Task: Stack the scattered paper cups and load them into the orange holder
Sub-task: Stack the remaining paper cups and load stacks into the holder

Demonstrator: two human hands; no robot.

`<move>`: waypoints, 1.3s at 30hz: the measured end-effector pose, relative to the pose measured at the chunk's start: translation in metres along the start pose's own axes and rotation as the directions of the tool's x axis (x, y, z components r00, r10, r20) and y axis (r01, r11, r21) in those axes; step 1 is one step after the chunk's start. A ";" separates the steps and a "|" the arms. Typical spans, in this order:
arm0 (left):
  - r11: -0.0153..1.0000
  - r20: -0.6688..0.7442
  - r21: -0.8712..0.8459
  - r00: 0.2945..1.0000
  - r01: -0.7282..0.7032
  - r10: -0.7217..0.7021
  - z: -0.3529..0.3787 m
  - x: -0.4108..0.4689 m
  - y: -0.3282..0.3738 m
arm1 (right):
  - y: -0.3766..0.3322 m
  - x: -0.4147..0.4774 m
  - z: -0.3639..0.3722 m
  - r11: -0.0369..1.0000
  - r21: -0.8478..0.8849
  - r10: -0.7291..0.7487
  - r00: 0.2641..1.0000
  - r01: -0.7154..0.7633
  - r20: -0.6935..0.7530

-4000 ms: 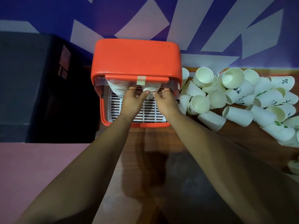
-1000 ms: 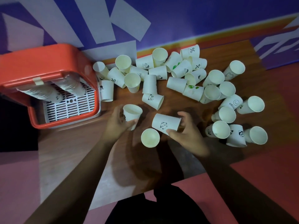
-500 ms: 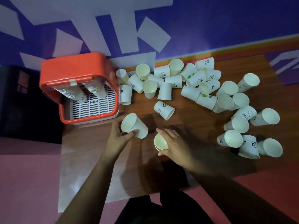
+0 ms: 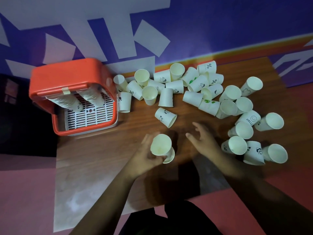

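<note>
A short nested stack of paper cups (image 4: 162, 148) is gripped in the left hand (image 4: 147, 156), fingers closed round its wall, above the wooden worktop (image 4: 105, 150). The right hand (image 4: 202, 139) is held empty, fingers spread, beside a panda-printed cup (image 4: 165, 117) lying on its side. Many loose cups (image 4: 218, 106) are scattered to the right; two stacks (image 4: 81, 99) are already hung inside the orange holder (image 4: 67, 78). The cups are judged light, thin-walled and easily crushed; a gentle hold round the mid-wall, below the stiffer rolled rim, is advised.
</note>
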State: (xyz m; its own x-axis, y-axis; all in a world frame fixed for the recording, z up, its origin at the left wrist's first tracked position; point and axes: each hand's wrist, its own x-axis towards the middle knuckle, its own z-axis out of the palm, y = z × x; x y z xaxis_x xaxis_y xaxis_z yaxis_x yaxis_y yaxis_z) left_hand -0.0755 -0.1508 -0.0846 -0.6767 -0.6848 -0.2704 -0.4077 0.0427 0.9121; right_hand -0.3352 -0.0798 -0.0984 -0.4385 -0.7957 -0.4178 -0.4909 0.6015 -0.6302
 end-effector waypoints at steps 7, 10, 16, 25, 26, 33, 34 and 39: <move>0.908 0.164 0.406 0.986 -0.104 0.040 0.014 0.006 -0.036 | -0.036 0.048 0.013 0.996 -0.084 0.014 0.997 -0.008 0.070; 0.896 0.208 0.439 0.978 -0.072 -0.023 0.019 0.007 -0.046 | -0.048 0.063 0.027 0.991 -0.126 -0.029 0.995 0.041 0.096; 0.945 0.131 0.328 0.990 0.002 -0.048 0.028 0.007 -0.051 | -0.053 0.084 0.055 0.979 -0.183 -0.078 0.996 0.086 0.054; 0.959 -0.174 0.204 0.971 0.199 -0.164 -0.008 0.025 -0.037 | -0.061 0.111 0.073 0.988 -0.146 -0.058 0.998 0.058 0.005; 0.945 -0.265 0.247 0.953 0.216 -0.149 -0.020 0.032 -0.038 | -0.060 0.112 0.075 0.988 -0.144 -0.055 0.998 0.054 -0.004; 0.845 -0.481 0.410 0.868 0.344 -0.120 -0.095 0.107 -0.021 | -0.064 0.090 0.057 0.998 0.056 -0.036 0.999 0.035 0.014; 0.835 -0.470 0.429 0.874 0.346 -0.120 -0.100 0.117 -0.020 | -0.066 0.082 0.049 0.996 0.080 -0.050 0.999 0.049 0.018; 0.764 -0.388 0.523 0.904 0.377 -0.181 -0.114 0.157 -0.022 | -0.078 0.023 0.009 0.978 0.139 -0.165 0.983 0.153 0.084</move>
State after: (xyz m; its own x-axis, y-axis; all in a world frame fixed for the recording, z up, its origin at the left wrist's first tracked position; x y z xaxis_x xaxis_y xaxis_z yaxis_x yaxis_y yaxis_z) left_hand -0.1024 -0.3420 -0.1118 -0.2999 -0.9089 -0.2896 -0.8876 0.1546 0.4340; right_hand -0.3002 -0.1455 -0.0653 -0.2867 -0.8874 -0.3611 -0.4431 0.4570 -0.7713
